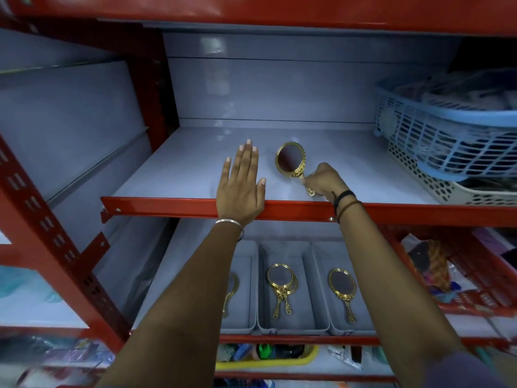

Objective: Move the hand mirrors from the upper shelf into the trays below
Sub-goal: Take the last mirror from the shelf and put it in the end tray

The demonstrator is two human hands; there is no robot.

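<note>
One gold-framed hand mirror is on the upper shelf, its round head tilted up off the surface. My right hand pinches its handle near the shelf's front edge. My left hand lies flat and open on the shelf, just left of the mirror. On the shelf below stand three grey trays: the left tray shows one mirror partly hidden by my arm, the middle tray holds two stacked mirrors, and the right tray holds one mirror.
A blue basket full of goods sits on a white perforated basket at the upper shelf's right. Red uprights frame the left side. A red basket stands right of the trays, a yellow bin of combs beneath.
</note>
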